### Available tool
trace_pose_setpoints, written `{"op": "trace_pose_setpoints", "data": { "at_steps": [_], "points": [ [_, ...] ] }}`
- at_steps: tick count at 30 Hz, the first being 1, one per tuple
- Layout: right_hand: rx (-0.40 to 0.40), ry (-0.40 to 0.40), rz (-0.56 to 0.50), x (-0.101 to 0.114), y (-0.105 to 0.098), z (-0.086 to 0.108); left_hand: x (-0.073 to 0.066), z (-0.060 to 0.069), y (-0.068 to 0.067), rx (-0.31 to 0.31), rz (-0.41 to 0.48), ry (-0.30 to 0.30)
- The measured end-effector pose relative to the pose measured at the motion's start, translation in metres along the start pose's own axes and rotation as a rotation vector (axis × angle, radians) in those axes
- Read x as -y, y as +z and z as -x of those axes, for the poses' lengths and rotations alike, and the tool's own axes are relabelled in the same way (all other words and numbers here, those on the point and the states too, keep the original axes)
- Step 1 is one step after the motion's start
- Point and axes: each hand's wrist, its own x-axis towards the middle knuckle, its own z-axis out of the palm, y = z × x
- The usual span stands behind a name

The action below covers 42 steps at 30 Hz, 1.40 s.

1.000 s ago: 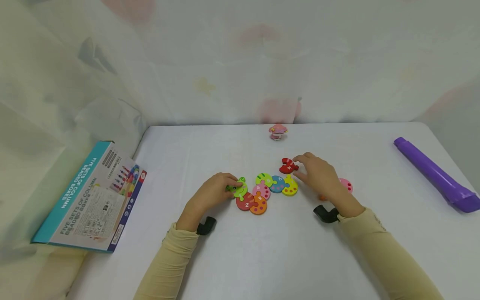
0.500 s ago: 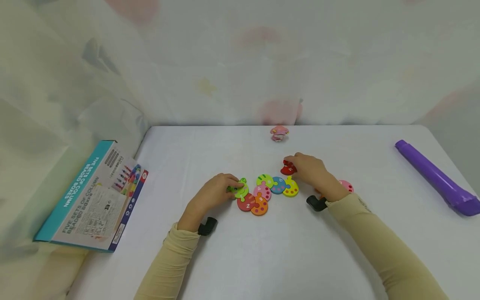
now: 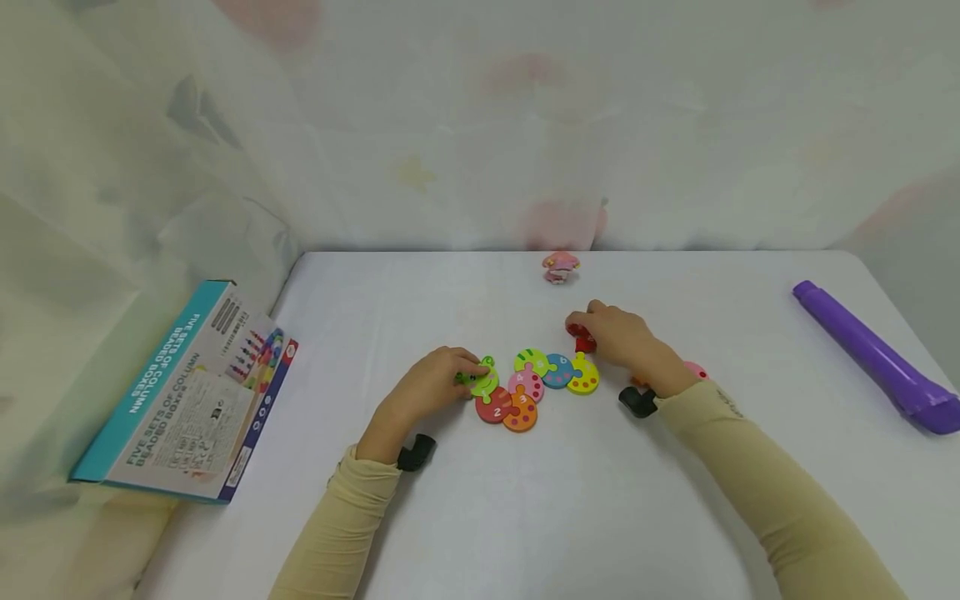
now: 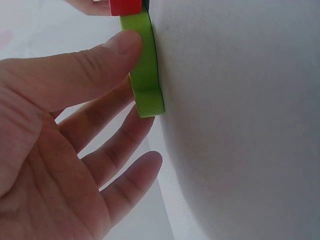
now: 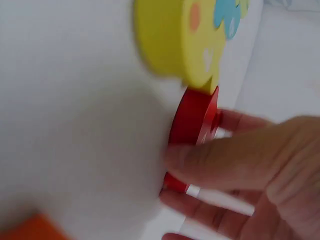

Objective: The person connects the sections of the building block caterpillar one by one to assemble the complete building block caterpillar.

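The red piece, pinched by the right hand, touches the yellow piece ending a curved puzzle chain on the white desk. At the other end, the left hand pinches the green head piece. A pink figurine is beyond.
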Motion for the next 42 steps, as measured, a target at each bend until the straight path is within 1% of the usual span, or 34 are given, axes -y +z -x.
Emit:
{"op": "trace_pose_setpoints", "data": {
  "at_steps": [3, 6, 9, 14, 16, 20, 25, 29, 34, 42],
  "points": [
    [0.022, -0.011, 0.0, -0.004, 0.0, 0.002, 0.0, 0.001, 0.0, -0.002, 0.001, 0.0],
    [0.053, 0.005, -0.027, -0.005, -0.002, 0.002, 0.0, 0.001, -0.001, -0.002, 0.007, -0.008],
    [0.063, 0.015, -0.042, -0.003, -0.003, 0.0, 0.0, 0.001, 0.0, -0.001, 0.018, -0.015],
    [0.047, 0.003, -0.008, -0.003, -0.004, 0.0, 0.0, 0.001, 0.0, -0.003, 0.033, -0.017],
    [0.037, -0.004, -0.011, -0.004, -0.004, 0.002, 0.0, 0.001, 0.0, -0.004, 0.029, -0.015],
    [0.019, -0.05, -0.026, -0.007, -0.005, 0.006, 0.001, 0.0, 0.0, -0.003, 0.025, -0.008],
    [0.03, -0.159, -0.054, -0.008, -0.006, 0.011, 0.001, -0.001, 0.0, 0.001, 0.021, -0.008],
    [0.03, -0.219, -0.045, -0.006, -0.003, 0.013, 0.001, -0.001, -0.001, 0.005, 0.015, -0.011],
    [0.02, -0.246, -0.033, -0.002, -0.003, 0.017, 0.0, 0.0, -0.002, 0.001, 0.014, -0.005],
    [0.014, -0.277, 0.053, 0.002, -0.001, 0.023, 0.001, -0.001, 0.0, 0.003, 0.013, 0.003]
  ]
}}
